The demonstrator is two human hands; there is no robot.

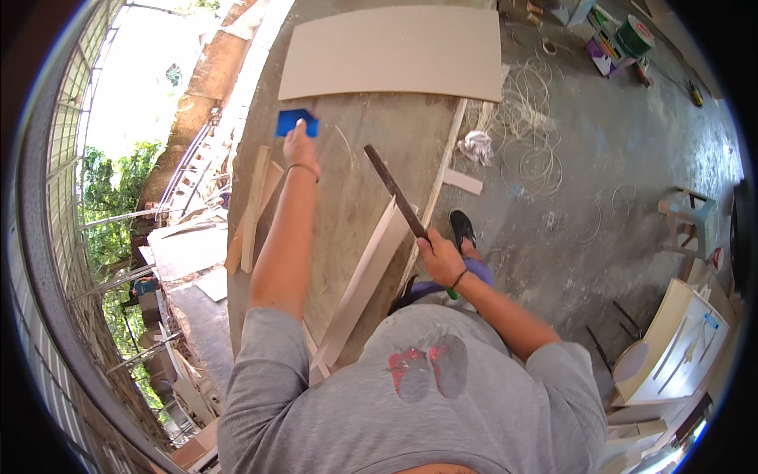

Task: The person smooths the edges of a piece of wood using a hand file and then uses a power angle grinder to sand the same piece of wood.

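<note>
My left hand [300, 150] is stretched forward over the work table, closed on a flat, bright blue rectangular piece [286, 124]; I cannot tell what kind it is. Near the table's right edge, my right hand [442, 259] grips a long, dark, flat file [392, 188] by its near end. Some green, perhaps its handle, shows below that hand. The file's far end points forward and left. It passes over the top end of a long pale board piece [365, 276], which lies slanting toward my body. Beyond the blue piece, a large pale panel [395, 54] lies flat on the table.
Wooden strips [254, 207] lie at the table's left. On the floor to the right are tangled pale cord [533, 130], a crumpled white cloth [476, 147], a small stool [689, 220] and a green can [635, 36]. A barred opening [59, 189] runs along the left.
</note>
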